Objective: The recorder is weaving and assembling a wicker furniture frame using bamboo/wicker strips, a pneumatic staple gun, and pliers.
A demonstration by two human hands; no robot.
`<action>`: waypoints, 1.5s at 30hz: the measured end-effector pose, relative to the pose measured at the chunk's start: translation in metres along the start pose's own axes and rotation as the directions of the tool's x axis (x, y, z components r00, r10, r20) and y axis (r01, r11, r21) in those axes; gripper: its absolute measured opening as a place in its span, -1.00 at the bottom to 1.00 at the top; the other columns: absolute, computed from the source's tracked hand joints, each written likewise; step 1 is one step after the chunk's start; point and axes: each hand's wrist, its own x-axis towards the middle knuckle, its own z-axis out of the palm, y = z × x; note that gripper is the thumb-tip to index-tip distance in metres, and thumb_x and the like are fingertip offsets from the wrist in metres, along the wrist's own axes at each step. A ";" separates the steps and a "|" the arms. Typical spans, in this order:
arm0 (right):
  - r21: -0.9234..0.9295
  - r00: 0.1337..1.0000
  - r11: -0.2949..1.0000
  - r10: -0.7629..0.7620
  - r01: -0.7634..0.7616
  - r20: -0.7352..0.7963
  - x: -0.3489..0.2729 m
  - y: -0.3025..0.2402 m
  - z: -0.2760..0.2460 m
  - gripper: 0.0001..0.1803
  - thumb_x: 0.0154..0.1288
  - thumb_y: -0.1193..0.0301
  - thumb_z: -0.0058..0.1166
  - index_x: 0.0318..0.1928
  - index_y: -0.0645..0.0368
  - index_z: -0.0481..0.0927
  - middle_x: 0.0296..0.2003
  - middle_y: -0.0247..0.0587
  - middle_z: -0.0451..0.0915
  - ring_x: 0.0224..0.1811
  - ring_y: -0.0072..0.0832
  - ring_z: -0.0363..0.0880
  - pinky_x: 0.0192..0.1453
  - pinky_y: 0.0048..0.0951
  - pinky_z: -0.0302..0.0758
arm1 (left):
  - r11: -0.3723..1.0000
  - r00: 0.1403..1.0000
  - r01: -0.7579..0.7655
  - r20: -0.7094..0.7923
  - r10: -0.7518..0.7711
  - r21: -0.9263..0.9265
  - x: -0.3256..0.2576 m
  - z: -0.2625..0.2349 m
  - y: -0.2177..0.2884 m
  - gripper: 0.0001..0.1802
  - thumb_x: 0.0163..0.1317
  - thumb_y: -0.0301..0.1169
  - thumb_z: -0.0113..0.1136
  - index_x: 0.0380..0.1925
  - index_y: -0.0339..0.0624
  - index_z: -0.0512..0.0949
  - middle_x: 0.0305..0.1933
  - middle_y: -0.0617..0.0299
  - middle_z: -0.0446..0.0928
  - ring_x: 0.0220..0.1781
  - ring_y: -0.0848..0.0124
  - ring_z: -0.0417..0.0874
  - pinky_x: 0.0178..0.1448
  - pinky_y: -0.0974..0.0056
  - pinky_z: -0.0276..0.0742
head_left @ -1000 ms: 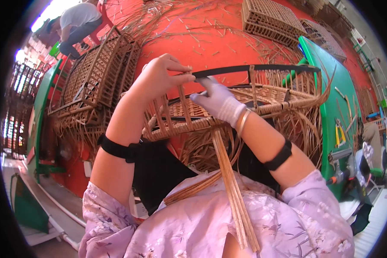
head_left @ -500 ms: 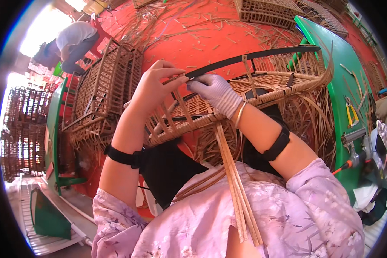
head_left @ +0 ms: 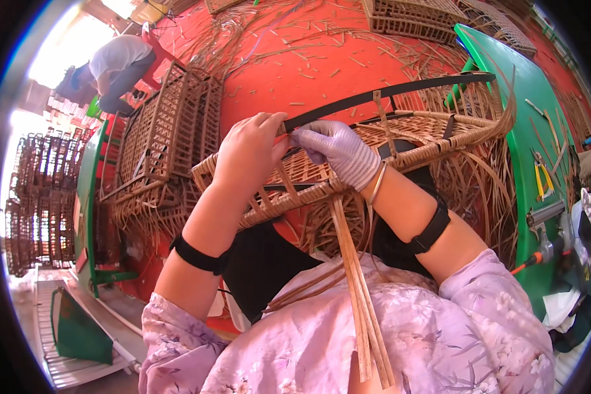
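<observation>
A woven wicker basket lies across my lap, its wide woven side facing up. A flat black strip arches along its far edge, over upright wicker slats. My bare left hand is closed around the strip's left end, fingers curled over it. Right beside it, my right hand, in a pale striped glove, is closed with its fingertips pinched at the underside of the same strip. Whatever lies between the two sets of fingertips is hidden. Several long, loose wicker strips hang from the basket's near edge over my clothes.
A green table stands on the right with yellow-handled pliers on it. Stacked wicker baskets stand on the left. Cane scraps litter the red floor. Beyond the stack, a person bends over.
My left hand has moved slightly right, and its raised fingers have curled down around the black strip. The right hand stays by the strip, its fingers more bent. The view shifts slightly.
</observation>
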 end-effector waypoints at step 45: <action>-0.461 0.692 0.849 -0.172 -0.257 -0.701 -0.357 -0.123 -0.144 -0.73 0.41 0.25 0.08 -0.21 0.25 0.60 -0.53 -0.41 0.49 -0.56 -0.68 0.44 -0.46 -0.65 0.39 | 0.637 0.895 0.435 0.381 -0.230 -0.637 0.035 -0.015 -0.032 -0.65 0.10 -0.17 0.46 -0.36 -0.29 0.74 -0.57 0.36 0.57 -0.56 0.63 0.47 -0.48 0.42 0.35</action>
